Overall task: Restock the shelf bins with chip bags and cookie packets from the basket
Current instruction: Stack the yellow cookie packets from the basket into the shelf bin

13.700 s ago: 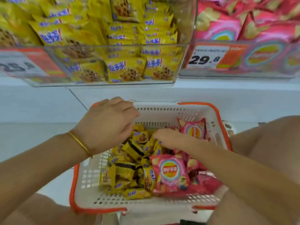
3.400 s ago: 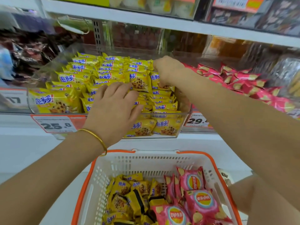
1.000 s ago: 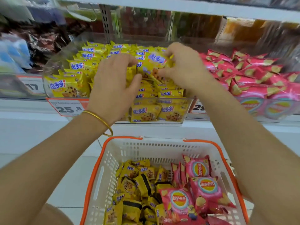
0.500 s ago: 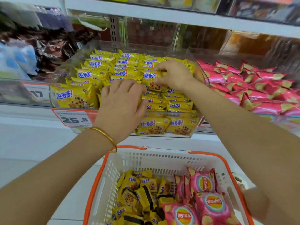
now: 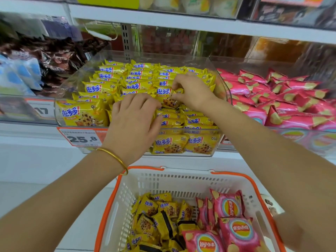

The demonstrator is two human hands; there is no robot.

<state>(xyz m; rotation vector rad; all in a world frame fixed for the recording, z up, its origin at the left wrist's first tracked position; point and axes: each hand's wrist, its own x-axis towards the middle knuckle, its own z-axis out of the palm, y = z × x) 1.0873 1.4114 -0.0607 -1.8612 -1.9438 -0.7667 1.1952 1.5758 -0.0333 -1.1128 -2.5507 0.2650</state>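
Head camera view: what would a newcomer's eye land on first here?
The clear bin at centre, packed with yellow cookie packets, stands out first; the right hand pinches one packet on top while the left hand rests on the rows beside it. Pink chip bags fill the bin to its right, and a white basket with an orange rim sits below.
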